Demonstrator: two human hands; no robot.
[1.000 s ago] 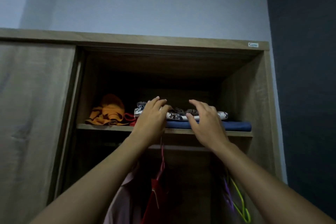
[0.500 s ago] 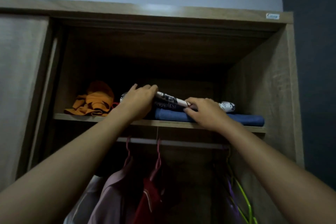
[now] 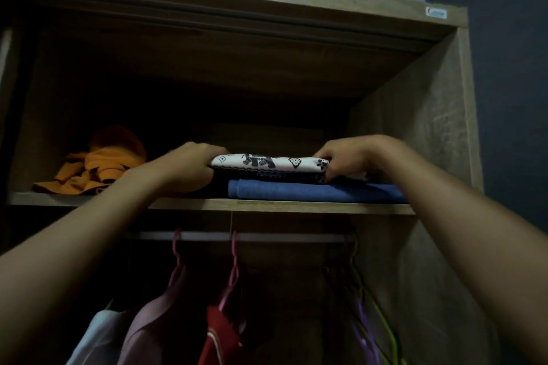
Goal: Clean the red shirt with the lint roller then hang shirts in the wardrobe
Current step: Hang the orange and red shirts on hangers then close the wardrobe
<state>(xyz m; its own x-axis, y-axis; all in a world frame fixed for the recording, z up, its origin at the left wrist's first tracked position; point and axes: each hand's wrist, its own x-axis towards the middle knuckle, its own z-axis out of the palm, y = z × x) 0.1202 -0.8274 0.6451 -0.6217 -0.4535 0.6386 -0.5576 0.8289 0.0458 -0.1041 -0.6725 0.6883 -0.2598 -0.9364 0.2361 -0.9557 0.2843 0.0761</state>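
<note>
The wardrobe (image 3: pixel 421 127) stands open around both hands, its shelf (image 3: pixel 267 205) running just under them and the rail (image 3: pixel 237 236) below that. Under the left forearm hang a pale garment, a pink shirt (image 3: pixel 148 326) and the red shirt (image 3: pixel 221 338), each on a pink hanger hooked over the rail, so the red shirt looks already put away. Below the right forearm a few bare hangers (image 3: pixel 367 314) dangle, likely spares. Directly beneath the hands lies a folded blue cloth (image 3: pixel 311 191), flat on the shelf and serving as the base of the pile. Out past the left hand sits a crumpled orange cloth (image 3: pixel 95 166), pushed to the shelf's far end. Between the hands is a folded patterned white shirt (image 3: pixel 267 162) with something dark under it. The left hand (image 3: pixel 186 169) has its fingers curled over one end of it and the right hand (image 3: pixel 353 160) pinches the other end, a two-sided hold that should keep the fold from slumping as it is lifted or squared.
</note>
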